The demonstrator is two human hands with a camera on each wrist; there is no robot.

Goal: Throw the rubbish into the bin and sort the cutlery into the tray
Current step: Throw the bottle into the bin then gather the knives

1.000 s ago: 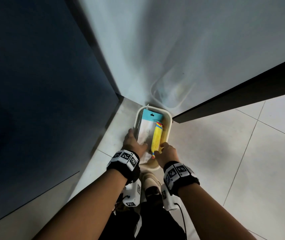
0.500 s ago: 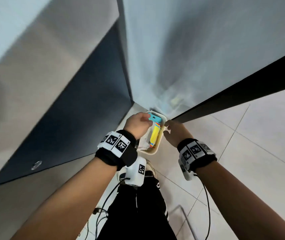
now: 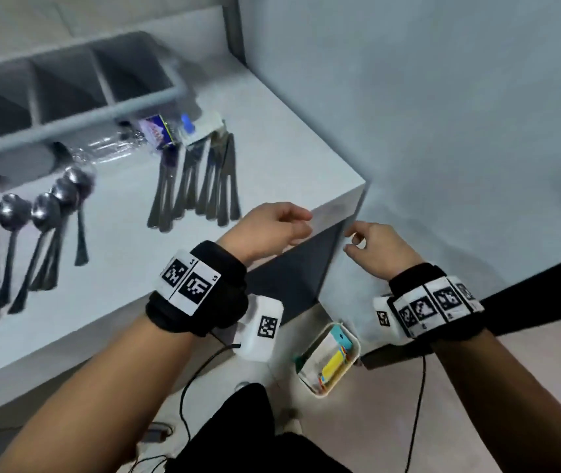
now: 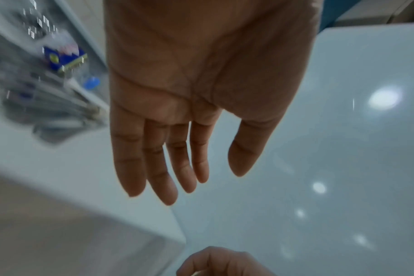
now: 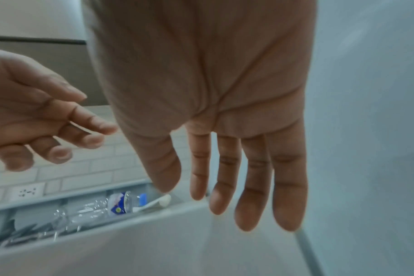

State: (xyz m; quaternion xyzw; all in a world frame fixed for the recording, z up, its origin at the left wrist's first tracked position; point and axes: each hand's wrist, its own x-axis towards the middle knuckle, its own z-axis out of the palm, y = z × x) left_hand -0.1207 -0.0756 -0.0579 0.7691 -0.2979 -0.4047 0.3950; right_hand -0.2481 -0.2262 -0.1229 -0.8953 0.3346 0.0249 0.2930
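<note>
A small cream bin (image 3: 313, 392) stands on the floor below the counter's corner, with a blue card and a yellow packet (image 3: 333, 361) inside. My left hand (image 3: 289, 227) hovers over the white counter (image 3: 272, 165) near that corner, fingers straight and empty (image 4: 168, 168). My right hand (image 3: 364, 242) hangs just past the corner, relaxed and empty (image 5: 227, 179). A crushed clear bottle (image 3: 129, 143) with a blue label and a white wrapper (image 3: 204, 129) lie by the grey divided tray (image 3: 101, 114). Spoons (image 3: 47, 209) and a row of other cutlery (image 3: 197, 186) lie on the counter.
A pale wall (image 3: 442, 114) rises right of the counter. Black cables (image 3: 187, 397) trail from the wrist cameras over the tiled floor. The picture is blurred by motion. A wall socket (image 5: 27, 191) sits behind the tray.
Both hands have risen from the bin on the floor to counter height, leaving the rubbish inside. The head view has swung up from the bin to the counter and cutlery.
</note>
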